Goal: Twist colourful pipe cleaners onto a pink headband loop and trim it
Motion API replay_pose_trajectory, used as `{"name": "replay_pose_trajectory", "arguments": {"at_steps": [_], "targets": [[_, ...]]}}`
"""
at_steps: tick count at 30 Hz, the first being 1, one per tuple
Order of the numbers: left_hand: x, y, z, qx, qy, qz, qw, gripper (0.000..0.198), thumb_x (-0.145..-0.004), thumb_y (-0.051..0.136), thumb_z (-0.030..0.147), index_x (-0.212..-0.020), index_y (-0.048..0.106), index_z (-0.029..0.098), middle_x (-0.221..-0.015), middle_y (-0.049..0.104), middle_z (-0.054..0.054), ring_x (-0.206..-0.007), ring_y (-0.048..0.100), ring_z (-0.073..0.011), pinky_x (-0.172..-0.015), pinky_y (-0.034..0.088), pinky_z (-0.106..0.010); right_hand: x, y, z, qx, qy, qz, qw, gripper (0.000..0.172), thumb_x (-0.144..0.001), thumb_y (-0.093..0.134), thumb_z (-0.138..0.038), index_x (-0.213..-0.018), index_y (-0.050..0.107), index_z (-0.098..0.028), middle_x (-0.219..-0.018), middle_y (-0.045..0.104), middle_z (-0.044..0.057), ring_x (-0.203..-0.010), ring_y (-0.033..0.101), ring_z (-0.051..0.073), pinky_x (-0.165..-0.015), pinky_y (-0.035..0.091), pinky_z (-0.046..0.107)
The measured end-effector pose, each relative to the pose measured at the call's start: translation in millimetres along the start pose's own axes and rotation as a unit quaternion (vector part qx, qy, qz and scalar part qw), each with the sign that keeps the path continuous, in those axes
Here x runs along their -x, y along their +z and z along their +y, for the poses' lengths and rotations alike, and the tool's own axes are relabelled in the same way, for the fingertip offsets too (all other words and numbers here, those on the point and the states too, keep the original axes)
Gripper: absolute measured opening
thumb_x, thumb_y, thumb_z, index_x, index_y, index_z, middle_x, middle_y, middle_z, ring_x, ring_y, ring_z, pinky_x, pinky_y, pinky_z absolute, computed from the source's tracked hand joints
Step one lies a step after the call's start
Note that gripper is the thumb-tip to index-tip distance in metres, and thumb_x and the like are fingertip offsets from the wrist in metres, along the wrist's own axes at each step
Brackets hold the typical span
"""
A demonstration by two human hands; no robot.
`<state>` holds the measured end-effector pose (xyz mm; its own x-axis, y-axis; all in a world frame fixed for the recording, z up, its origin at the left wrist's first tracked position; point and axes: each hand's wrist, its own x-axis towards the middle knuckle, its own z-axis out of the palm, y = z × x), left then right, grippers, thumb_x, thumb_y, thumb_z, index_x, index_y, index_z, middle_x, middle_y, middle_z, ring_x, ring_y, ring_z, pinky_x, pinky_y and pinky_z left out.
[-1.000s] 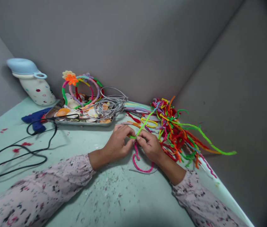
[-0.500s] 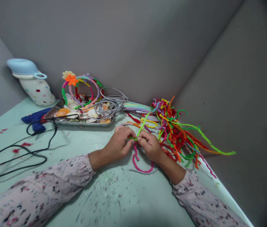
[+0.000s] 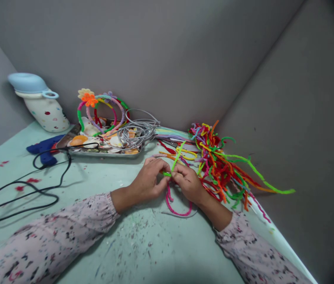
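My left hand [image 3: 147, 179] and my right hand [image 3: 188, 182] meet above the middle of the table, fingertips almost touching. Both are closed on a bright green pipe cleaner [image 3: 179, 153]. One length of it sticks up between the hands, and a short bit shows at the left fingertips. Below them hangs a curved pink pipe cleaner [image 3: 169, 207], partly hidden by the right hand. Along the bottom of that curve runs a thin grey wire [image 3: 164, 213]. How the green and pink pieces join is hidden by my fingers.
A tangled pile of coloured pipe cleaners [image 3: 218, 173] lies right. Behind left is a metal tray [image 3: 110, 156] with shells, a coil of grey wire [image 3: 143, 132] and decorated headbands [image 3: 88, 99]. Farther left are a blue glue gun [image 3: 47, 149], its black cord [image 3: 16, 183] and a bottle [image 3: 44, 112].
The left thumb and fingers have shifted slightly, showing more of the short green end. The upright green length leans a little further left. The right hand is almost still.
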<state>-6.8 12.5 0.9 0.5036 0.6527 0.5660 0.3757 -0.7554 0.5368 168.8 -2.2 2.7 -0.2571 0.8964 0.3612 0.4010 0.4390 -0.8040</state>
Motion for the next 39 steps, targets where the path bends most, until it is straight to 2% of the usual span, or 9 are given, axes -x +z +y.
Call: {"name": "replay_pose_trajectory", "arguments": {"at_steps": [7, 13, 16, 20, 23, 28, 39], "targets": [[-0.1, -0.8, 0.6, -0.004, -0.014, 0.029, 0.999, 0.010, -0.080, 0.054, 0.015, -0.089, 0.051, 0.019, -0.086, 0.059, -0.003, -0.086, 0.053, -0.0192, -0.083, 0.040, -0.036, 0.8, 0.1, 0.7, -0.014, 0.002, 0.008, 1.000, 0.021, -0.085, 0.049, -0.027, -0.065, 0.050, -0.020, -0.062, 0.049, -0.003, -0.061, 0.048, 0.014, -0.061, 0.039, 0.027], [0.5, -0.8, 0.1, -0.004, -0.043, 0.062, 0.997, 0.011, -0.081, 0.055, 0.016, -0.091, 0.052, 0.019, -0.088, 0.060, -0.003, -0.085, 0.053, -0.0187, -0.079, 0.041, -0.033, 3.3, 4.1, 1.9, 0.056, -0.065, 0.061, 0.995, 0.002, -0.084, 0.057, -0.022, -0.085, 0.056, -0.021, -0.081, 0.057, 0.002, -0.079, 0.056, 0.018, -0.075, 0.045, 0.031], [0.1, -1.1, 0.6, 0.006, -0.057, 0.067, 0.996, 0.009, -0.081, 0.055, 0.016, -0.090, 0.052, 0.018, -0.088, 0.060, -0.003, -0.085, 0.053, -0.0186, -0.079, 0.041, -0.033, 3.9, 6.8, 2.9, 0.064, -0.090, 0.101, 0.989, 0.011, -0.083, 0.059, -0.019, -0.093, 0.055, -0.022, -0.088, 0.058, 0.003, -0.083, 0.058, 0.018, -0.076, 0.047, 0.031], [-0.1, -1.7, 0.1, 0.019, -0.059, 0.070, 0.996, 0.009, -0.081, 0.055, 0.016, -0.090, 0.052, 0.018, -0.088, 0.060, -0.003, -0.085, 0.053, -0.0184, -0.079, 0.041, -0.033, 3.8, 8.1, 3.0, 0.095, -0.138, 0.129, 0.977, 0.012, -0.083, 0.059, -0.016, -0.091, 0.054, -0.023, -0.085, 0.057, 0.002, -0.079, 0.058, 0.018, -0.073, 0.049, 0.032], [0.6, -2.9, -0.3, 0.033, -0.058, 0.063, 0.996, 0.008, -0.083, 0.052, 0.016, -0.091, 0.052, 0.018, -0.089, 0.060, -0.003, -0.087, 0.053, -0.0185, -0.080, 0.041, -0.033, 3.3, 7.4, 2.9, 0.111, -0.179, 0.130, 0.969, 0.011, -0.084, 0.059, -0.013, -0.089, 0.054, -0.023, -0.083, 0.058, 0.002, -0.080, 0.058, 0.018, -0.075, 0.048, 0.034], [1.2, -4.4, 0.5, 0.044, -0.052, 0.056, 0.996, 0.008, -0.087, 0.047, 0.015, -0.092, 0.052, 0.018, -0.089, 0.059, -0.003, -0.088, 0.053, -0.0178, -0.082, 0.040, -0.033, 2.3, 5.3, 2.4, 0.122, -0.205, 0.120, 0.964, 0.016, -0.084, 0.058, -0.010, -0.094, 0.057, -0.023, -0.086, 0.061, 0.004, -0.083, 0.058, 0.018, -0.075, 0.049, 0.035], [0.7, -1.6, -0.9, 0.052, -0.057, 0.061, 0.995, 0.006, -0.088, 0.048, 0.018, -0.092, 0.052, 0.019, -0.090, 0.059, -0.003, -0.090, 0.054, -0.0183, -0.081, 0.042, -0.033, 2.3, 4.9, 3.5, 0.147, -0.210, 0.125, 0.958, 0.016, -0.086, 0.058, -0.011, -0.096, 0.059, -0.024, -0.087, 0.062, 0.004, -0.084, 0.058, 0.020, -0.076, 0.050, 0.037]]}}
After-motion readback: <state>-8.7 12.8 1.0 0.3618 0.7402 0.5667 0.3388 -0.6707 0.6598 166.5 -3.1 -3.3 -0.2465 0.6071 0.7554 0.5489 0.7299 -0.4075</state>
